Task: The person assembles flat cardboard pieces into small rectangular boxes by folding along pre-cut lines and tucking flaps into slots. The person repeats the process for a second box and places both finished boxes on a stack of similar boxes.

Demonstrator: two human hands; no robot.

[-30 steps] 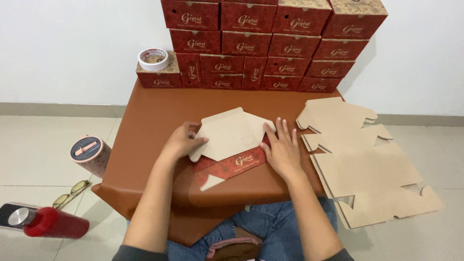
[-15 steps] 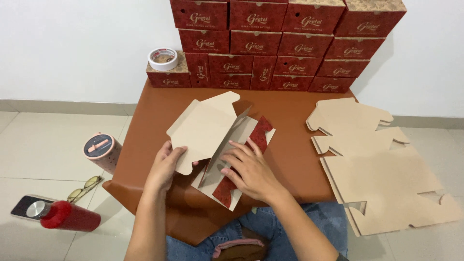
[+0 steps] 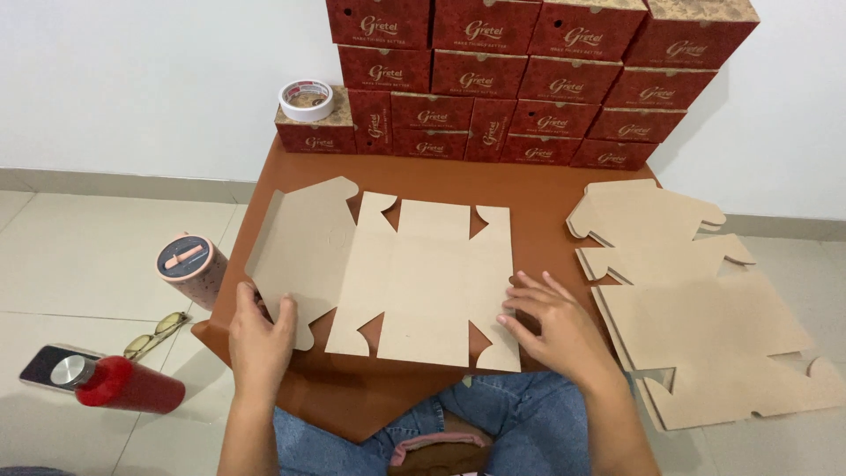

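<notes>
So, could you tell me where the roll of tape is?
The roll of tape sits on the leftmost red box, at the table's far left.

Matt brown cardboard blank (image 3: 414, 278), smooth reddish-brown table (image 3: 538, 189), glossy red bottle (image 3: 123, 385)
</notes>
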